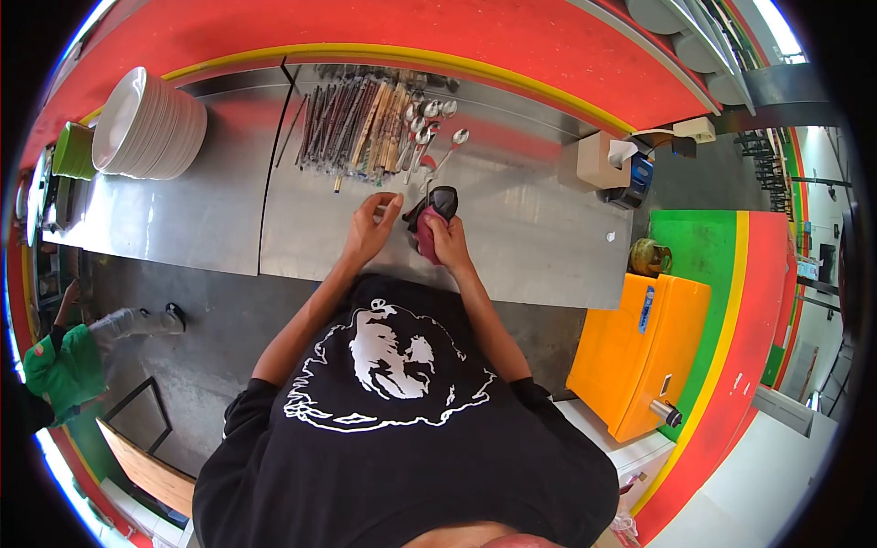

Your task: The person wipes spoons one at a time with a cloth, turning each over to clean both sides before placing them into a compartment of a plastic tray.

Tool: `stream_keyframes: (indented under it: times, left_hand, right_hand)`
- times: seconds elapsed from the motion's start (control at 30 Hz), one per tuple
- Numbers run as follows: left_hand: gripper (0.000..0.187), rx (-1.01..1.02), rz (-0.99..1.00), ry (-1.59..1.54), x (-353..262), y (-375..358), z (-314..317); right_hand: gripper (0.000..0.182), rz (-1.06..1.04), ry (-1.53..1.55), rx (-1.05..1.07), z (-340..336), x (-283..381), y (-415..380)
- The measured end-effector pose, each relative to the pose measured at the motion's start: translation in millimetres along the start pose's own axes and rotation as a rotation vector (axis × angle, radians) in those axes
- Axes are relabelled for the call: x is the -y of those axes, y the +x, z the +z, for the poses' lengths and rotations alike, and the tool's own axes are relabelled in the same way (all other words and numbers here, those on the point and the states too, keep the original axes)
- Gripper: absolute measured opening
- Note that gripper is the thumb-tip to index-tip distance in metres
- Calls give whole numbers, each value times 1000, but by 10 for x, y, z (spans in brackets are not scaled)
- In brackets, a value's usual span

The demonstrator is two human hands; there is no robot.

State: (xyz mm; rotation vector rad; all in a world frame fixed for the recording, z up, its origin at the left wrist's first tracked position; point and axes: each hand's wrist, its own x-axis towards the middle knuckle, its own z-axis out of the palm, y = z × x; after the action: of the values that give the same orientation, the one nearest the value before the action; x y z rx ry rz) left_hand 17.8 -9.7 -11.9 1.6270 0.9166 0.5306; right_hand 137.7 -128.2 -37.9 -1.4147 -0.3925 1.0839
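My right hand (440, 239) is closed round a dark red and black cloth (426, 228) above the metal counter (512, 228). Just left of the cloth, my left hand (373, 224) has its fingers curled, thumb and forefinger a little apart, with nothing visible between them. Beyond my hands lies a row of dark and light wrapped chopsticks (356, 123). Several spoons (423, 137) rest on the counter beside them, and one spoon (459, 137) lies apart to the right, its handle pointing towards the cloth.
Stacked white plates (160, 128) and green dishes (73, 151) stand at the left. A tissue box (603, 160) sits at the counter's right end, above an orange container (639, 356). A person in green (68, 365) is at the far left.
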Motion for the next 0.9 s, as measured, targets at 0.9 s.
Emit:
stream_keyframes:
  times: [0.9]
  left_hand:
    - [26,-89,-293,-439,83,4,22]
  right_hand:
    - [25,-84,-323,154,-68,-92,-363]
